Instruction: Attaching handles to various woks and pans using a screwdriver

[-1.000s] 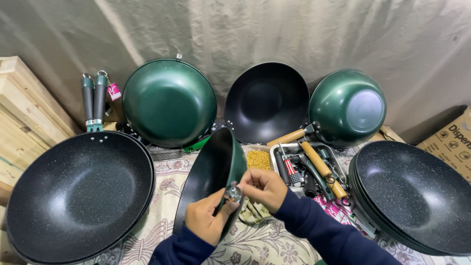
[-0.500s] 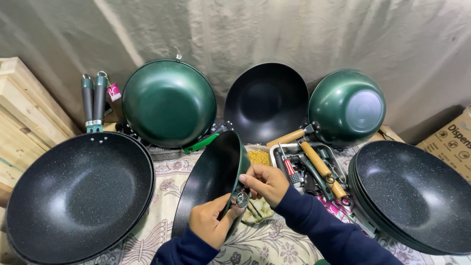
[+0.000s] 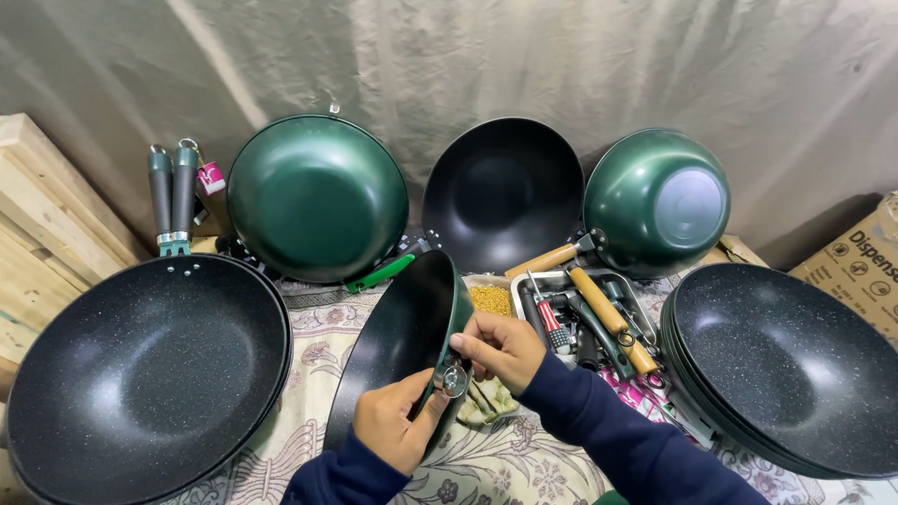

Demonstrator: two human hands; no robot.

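A small green wok with a black inside [image 3: 402, 346] stands tilted on its edge in front of me, rim toward me. My left hand [image 3: 393, 430] grips its near rim from below. My right hand [image 3: 500, 348] pinches a small round metal fitting [image 3: 454, 379] against the rim's outer side. Both sleeves are dark blue.
A large speckled black wok [image 3: 140, 374] lies at left, a stack of black woks [image 3: 786, 365] at right. Green woks [image 3: 318, 196] [image 3: 659, 201] and a black wok [image 3: 505, 192] lean on the back cloth. A metal tray [image 3: 572, 279] holds handles and a screwdriver [image 3: 547, 313]. Wooden boards [image 3: 47, 215] stand left, a cardboard box [image 3: 856, 266] right.
The small wok has tipped slightly more upright. My right hand has shifted down the rim to the metal fitting. My left hand stays under the rim.
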